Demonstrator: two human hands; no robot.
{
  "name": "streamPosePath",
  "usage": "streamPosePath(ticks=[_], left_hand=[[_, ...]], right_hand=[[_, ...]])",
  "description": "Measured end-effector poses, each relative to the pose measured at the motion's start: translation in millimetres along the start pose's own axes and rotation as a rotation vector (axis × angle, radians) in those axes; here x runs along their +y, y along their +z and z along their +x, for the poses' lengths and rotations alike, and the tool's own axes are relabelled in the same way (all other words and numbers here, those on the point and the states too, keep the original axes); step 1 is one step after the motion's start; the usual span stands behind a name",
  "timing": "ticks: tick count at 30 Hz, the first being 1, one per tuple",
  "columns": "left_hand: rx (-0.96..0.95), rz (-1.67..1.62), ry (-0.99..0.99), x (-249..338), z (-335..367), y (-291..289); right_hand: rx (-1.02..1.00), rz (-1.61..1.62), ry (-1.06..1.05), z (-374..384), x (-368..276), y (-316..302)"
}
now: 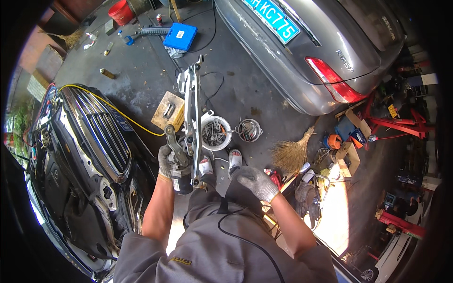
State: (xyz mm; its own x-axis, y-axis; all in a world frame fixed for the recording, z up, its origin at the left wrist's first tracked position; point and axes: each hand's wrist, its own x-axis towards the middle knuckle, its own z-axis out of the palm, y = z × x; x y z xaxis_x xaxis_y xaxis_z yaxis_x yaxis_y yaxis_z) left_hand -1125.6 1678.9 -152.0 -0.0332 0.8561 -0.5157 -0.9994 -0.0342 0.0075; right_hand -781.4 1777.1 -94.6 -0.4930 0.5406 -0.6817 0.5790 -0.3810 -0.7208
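My gloved left hand [164, 162], between eight and nine o'clock from the centre of view, has its fingers closed around the lower, motor end of a long metal linkage assembly [190, 140]. The assembly reaches away from me towards twelve o'clock. With only one end gripped, its far end could tip or swing if my wrist tires; a loose pivot could also let it fold and pinch my fingers. A dip towards two o'clock might knock the white bucket [229, 140] of metal pieces [215, 132]; I cannot tell whether the two touch. My left forearm [159, 203] rises from seven o'clock. My gloved right hand [258, 184], at five o'clock, lies on my thigh [245, 202], giving no support; nothing shows in it, and I cannot tell how far its fingers curl.
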Motion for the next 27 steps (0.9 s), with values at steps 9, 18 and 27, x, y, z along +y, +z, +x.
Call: streamPosePath(ticks=[9, 18, 27], left_hand=[[0.068, -0.064, 0.078, -36, 23, -115], [0.028, -0.057, 0.143, -50, 117, -212], [-0.097, 0.116, 0.186, -34, 262, -315]], right_hand=[[-0.261, -0.110, 0.074, 68, 25, 35], [-0.363, -0.095, 0.062, 217, 135, 39], [-0.555, -0.617, 0.085, 358, 239, -44]])
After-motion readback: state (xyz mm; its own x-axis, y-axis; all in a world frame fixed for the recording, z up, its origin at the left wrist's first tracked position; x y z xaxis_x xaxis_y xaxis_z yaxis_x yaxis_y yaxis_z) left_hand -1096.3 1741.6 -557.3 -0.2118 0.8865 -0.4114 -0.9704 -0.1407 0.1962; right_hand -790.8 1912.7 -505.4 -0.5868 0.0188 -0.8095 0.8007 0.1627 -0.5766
